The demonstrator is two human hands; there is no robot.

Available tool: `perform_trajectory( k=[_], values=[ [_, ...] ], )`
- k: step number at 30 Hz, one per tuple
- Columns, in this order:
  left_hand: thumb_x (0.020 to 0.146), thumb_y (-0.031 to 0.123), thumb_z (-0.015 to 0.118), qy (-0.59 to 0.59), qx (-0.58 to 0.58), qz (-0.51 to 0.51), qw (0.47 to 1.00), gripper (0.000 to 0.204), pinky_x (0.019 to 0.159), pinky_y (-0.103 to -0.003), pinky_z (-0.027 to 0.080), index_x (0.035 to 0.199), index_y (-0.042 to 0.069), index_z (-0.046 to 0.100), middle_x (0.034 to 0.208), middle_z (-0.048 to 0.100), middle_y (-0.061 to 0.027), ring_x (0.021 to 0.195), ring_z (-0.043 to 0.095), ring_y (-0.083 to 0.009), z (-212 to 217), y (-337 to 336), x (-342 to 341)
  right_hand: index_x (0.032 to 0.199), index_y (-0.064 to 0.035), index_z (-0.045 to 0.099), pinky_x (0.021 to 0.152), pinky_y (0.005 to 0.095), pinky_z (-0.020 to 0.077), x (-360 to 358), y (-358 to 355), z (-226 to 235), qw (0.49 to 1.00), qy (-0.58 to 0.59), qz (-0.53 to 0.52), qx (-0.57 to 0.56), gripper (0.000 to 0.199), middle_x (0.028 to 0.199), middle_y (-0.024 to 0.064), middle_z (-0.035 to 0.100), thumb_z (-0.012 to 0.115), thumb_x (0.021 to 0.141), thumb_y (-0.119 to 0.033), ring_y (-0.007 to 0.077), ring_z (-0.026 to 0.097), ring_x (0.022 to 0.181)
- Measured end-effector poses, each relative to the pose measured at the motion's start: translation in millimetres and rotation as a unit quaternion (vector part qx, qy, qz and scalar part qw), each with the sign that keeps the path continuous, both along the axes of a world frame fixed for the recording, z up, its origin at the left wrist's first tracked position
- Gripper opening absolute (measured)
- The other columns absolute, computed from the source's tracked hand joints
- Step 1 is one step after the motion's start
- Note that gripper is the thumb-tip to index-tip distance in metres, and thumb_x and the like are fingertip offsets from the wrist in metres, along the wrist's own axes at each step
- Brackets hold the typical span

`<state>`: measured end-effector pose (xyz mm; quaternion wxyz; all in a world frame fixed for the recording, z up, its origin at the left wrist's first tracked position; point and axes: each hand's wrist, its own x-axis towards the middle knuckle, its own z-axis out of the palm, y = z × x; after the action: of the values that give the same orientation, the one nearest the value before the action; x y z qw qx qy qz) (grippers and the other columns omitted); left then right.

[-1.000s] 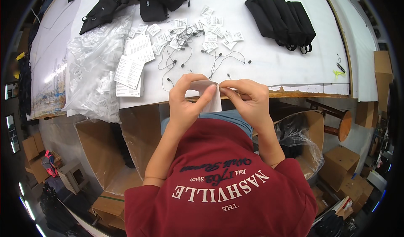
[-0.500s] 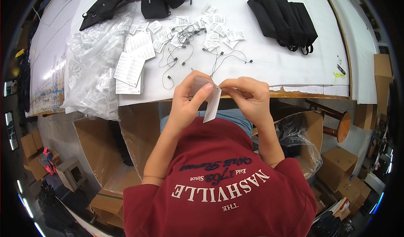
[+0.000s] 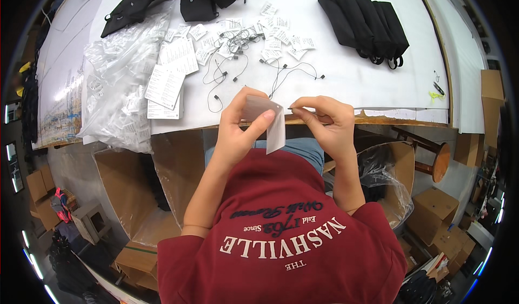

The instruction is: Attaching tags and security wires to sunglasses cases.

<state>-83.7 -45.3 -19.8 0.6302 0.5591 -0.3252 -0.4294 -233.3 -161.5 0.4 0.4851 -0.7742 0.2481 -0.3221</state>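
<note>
My left hand [image 3: 237,132] is closed on white printed hang tags [image 3: 276,132], which fan apart below its thumb at the table's front edge. A small hole shows near their upper corner. Just to the right, my right hand [image 3: 334,124] pinches a thin black tag string [image 3: 292,108], its dark tip pointing toward the tags. Whether the string passes through the hole is too small to tell. Several black tag strings [image 3: 278,77] with small square ends lie on the table just beyond my hands. Behind them is a tangle of strings among small white labels [image 3: 272,43].
Larger printed cards [image 3: 165,85] lie left, against a clear plastic bag [image 3: 116,82] of labels. Black pouches [image 3: 197,4] sit at the back, and a row of black pouches [image 3: 367,25] at right. Small snips [image 3: 438,89] lie near the right edge. Cardboard boxes [image 3: 127,190] stand below.
My right hand has drawn back a little to the right, opening a gap from the tags. The dark string tip now shows in that gap. The tags have turned slightly in my left hand.
</note>
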Motion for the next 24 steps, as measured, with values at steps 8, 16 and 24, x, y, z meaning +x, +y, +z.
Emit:
perform_trajectory(
  k=[8,16,24],
  values=[
    [0.066,0.026,0.084,-0.237,-0.017,-0.004,0.971,0.064,0.080,-0.032,0.050,0.115,0.006,0.047,0.098,0.062,-0.0107,0.094,0.063,-0.0214,23.2,-2.6,-8.4,0.088,-0.0017,0.070,0.041,0.0193,0.0263,-0.7,3.8,2.7,1.000,0.003,-0.030,0.006,0.012,0.068,0.0016,0.061,0.072,0.077,0.001,0.0018,0.037,0.048],
    [0.071,0.019,0.078,-0.248,-0.030,0.008,0.968,0.047,0.075,-0.032,0.050,0.109,0.004,0.055,0.096,0.062,-0.0108,0.088,0.063,-0.0238,18.2,0.1,-10.4,0.088,0.0001,0.069,0.043,0.0197,0.0146,-0.5,5.4,-0.9,0.998,-0.028,-0.045,-0.023,0.011,0.052,-0.0078,0.041,0.072,0.077,0.001,-0.0013,0.025,0.046],
    [0.075,-0.001,0.069,-0.412,-0.075,0.096,0.903,0.022,0.058,-0.029,0.046,0.096,0.005,0.069,0.085,0.060,-0.0063,0.072,0.058,-0.0187,17.6,-3.9,-12.1,0.088,-0.0008,0.066,0.045,0.0210,0.0126,4.0,12.0,2.6,0.998,0.002,-0.057,-0.001,0.009,0.052,-0.0092,0.029,0.070,0.079,0.000,-0.0006,0.021,0.047]
  ],
)
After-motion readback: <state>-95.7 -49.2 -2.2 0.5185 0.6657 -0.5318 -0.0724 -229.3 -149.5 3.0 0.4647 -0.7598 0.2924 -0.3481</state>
